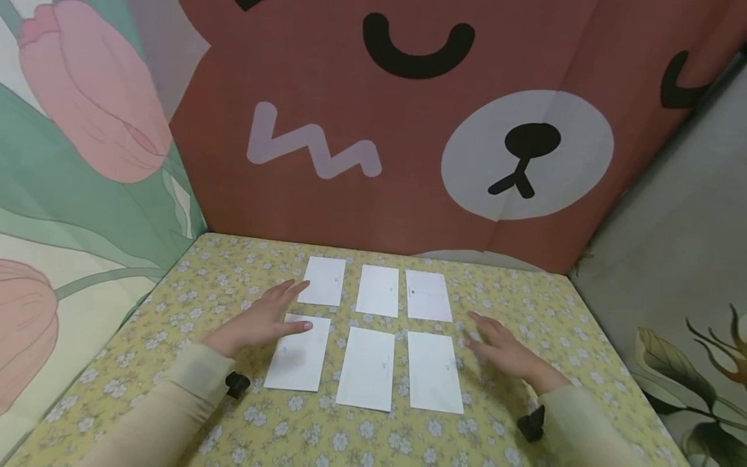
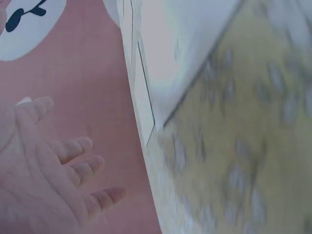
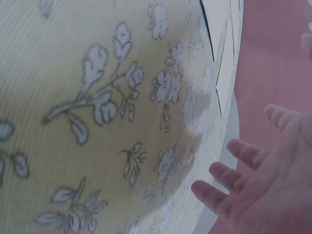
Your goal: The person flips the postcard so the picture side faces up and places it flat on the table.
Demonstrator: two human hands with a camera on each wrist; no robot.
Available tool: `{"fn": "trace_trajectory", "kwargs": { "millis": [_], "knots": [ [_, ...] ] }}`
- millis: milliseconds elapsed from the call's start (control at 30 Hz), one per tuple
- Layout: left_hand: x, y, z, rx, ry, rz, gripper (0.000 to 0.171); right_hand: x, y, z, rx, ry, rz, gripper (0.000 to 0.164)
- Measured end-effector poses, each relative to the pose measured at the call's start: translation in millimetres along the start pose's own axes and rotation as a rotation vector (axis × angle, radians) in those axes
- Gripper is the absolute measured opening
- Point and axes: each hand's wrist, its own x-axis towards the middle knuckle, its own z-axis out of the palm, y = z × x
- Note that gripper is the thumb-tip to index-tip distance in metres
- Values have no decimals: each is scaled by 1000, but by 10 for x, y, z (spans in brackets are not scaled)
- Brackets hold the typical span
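White paper cards lie on the table in two rows of three. In the back row are the left card [image 1: 324, 279], the middle card [image 1: 377, 292] and the right card [image 1: 428, 296]; in front lie another left card [image 1: 297, 363], middle card [image 1: 366, 370] and right card [image 1: 434, 373]. Faint small print shows on them. My left hand [image 1: 265, 319] hovers by the two left cards, fingers extended, holding nothing. To the right of the cards, my right hand [image 1: 504, 347] is held out with spread fingers and grips nothing. Both wrist views show bare palms.
A yellow floral cloth [image 1: 233, 272] covers the table. Behind it stands a brown backdrop [image 1: 327, 214] with a bear face. Printed drapes with a tulip [image 1: 99, 84] on the left and a leaf pattern [image 1: 677, 363] on the right border the table.
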Motion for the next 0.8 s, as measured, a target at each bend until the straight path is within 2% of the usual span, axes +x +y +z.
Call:
{"fn": "trace_trajectory", "kwargs": {
  "millis": [233,400,533,667,800],
  "knots": [
    [107,198,177,-120,-43,62,86,31,-51,-12,147,-44,8,76],
    [168,342,318,-181,-59,101,79,22,-83,-2,160,-27,38,76],
    [195,448,441,-176,-98,113,80,23,-82,41,157,-3,64,75],
    [209,579,548,-227,-122,126,78,22,-79,75,183,5,59,72],
    [236,765,622,-330,-121,96,71,16,-74,66,318,-4,42,65]
  ]
}}
